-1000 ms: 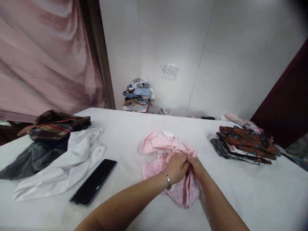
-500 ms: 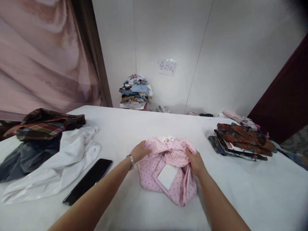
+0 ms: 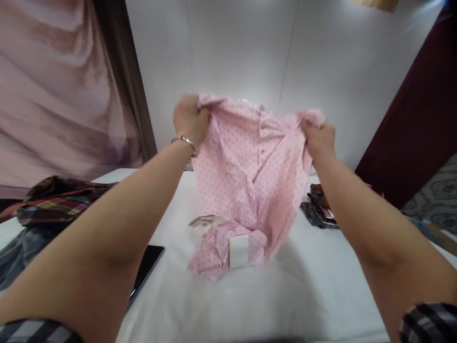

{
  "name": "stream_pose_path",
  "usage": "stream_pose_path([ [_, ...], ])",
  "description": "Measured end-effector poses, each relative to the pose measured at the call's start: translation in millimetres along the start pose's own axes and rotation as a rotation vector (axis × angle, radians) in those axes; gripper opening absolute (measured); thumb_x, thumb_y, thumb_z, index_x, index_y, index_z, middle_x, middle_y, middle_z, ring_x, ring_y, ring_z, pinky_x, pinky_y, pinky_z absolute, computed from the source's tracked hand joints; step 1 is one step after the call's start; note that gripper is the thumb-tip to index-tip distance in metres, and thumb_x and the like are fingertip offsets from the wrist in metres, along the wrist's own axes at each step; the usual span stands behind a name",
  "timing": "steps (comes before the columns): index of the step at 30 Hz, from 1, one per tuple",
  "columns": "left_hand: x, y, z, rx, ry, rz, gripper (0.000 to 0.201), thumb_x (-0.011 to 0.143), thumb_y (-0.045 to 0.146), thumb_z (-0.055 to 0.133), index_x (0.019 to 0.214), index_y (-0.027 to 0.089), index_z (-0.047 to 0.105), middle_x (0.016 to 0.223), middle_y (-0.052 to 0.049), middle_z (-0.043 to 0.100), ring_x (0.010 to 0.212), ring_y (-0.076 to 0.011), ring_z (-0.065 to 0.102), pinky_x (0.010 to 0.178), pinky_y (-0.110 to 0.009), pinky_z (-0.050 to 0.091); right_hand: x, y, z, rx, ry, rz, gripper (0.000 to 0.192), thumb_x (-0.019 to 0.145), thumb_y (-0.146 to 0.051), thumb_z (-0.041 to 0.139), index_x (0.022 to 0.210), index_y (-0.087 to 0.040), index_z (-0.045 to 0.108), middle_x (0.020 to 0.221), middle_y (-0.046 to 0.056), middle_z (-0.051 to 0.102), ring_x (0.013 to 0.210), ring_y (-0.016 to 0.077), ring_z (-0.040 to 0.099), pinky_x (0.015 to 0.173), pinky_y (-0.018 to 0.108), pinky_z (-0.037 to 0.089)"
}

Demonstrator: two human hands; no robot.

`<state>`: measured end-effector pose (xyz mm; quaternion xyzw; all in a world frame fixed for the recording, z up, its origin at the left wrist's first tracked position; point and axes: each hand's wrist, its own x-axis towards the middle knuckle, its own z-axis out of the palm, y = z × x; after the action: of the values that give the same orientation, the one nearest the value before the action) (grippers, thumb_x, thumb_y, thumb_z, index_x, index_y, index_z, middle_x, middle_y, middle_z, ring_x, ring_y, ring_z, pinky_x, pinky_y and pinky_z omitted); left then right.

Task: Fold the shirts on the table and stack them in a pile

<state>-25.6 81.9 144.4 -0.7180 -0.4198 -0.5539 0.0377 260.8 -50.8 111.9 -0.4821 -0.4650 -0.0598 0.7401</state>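
A pink dotted shirt [image 3: 250, 176] hangs in the air in front of me, held up by its shoulders. My left hand [image 3: 187, 119], with a silver bracelet at the wrist, grips the shirt's left shoulder. My right hand [image 3: 317, 136] grips the right shoulder. The button placket runs down the middle. The shirt's lower part, with a white tag [image 3: 238, 251], still rests crumpled on the white table [image 3: 321, 276].
A black phone [image 3: 148, 267] lies on the table at the left, partly behind my arm. A plaid garment [image 3: 53, 200] and a dark one sit at the far left. A stack of folded patterned clothes [image 3: 319, 209] shows at the right.
Both hands have moved apart along the shirt's top and lifted it off the table, so that it now hangs spread out. The view has tilted upward.
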Motion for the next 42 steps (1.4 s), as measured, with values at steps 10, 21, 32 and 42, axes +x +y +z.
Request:
stream_pose_path([
  [10, -92.7, -31.2, -41.7, -0.188, -0.431, -0.004, 0.021, 0.078, 0.034, 0.048, 0.084, 0.019, 0.063, 0.083, 0.001, 0.067, 0.082, -0.02, 0.06, 0.076, -0.031, 0.048, -85.7, 27.7, -55.6, 0.252, -0.272, 0.587, 0.021, 0.066, -0.027, 0.076, 0.085, -0.019, 0.07, 0.083, 0.004, 0.073, 0.079, 0.0213, 0.068, 0.073, 0.036, 0.054],
  [21, -185.4, -61.2, -23.6, -0.361, -0.865, -0.315, 0.031, 0.073, 0.043, 0.053, 0.086, 0.019, 0.067, 0.084, 0.0, 0.071, 0.078, -0.0199, 0.063, 0.066, -0.026, 0.048, -204.7, 41.8, -75.5, 0.103, -0.717, 0.811, 0.045, 0.058, -0.036, 0.081, 0.099, -0.02, 0.072, 0.098, 0.009, 0.072, 0.09, 0.0318, 0.066, 0.082, 0.043, 0.051],
  [32, -165.4, 34.5, 22.9, -0.254, -0.749, 0.085, 0.037, 0.074, 0.024, 0.056, 0.11, 0.019, 0.063, 0.099, -0.006, 0.07, 0.089, -0.0199, 0.063, 0.08, -0.029, 0.048, -204.3, 6.8, 5.5, 0.081, -0.733, 0.449, 0.01, 0.072, -0.027, 0.065, 0.081, -0.024, 0.069, 0.082, -0.005, 0.07, 0.084, 0.0211, 0.062, 0.083, 0.033, 0.048],
  [42, -331.4, 13.2, -41.1, -0.436, -0.744, 0.126, 0.053, 0.085, 0.04, 0.055, 0.135, 0.029, 0.043, 0.142, -0.008, 0.045, 0.132, -0.0254, 0.041, 0.108, -0.045, 0.037, -112.3, -16.3, 33.9, 0.344, -0.32, 0.436, 0.025, 0.071, -0.04, 0.07, 0.086, -0.022, 0.061, 0.081, 0.0, 0.069, 0.086, 0.0199, 0.066, 0.077, 0.033, 0.053],
])
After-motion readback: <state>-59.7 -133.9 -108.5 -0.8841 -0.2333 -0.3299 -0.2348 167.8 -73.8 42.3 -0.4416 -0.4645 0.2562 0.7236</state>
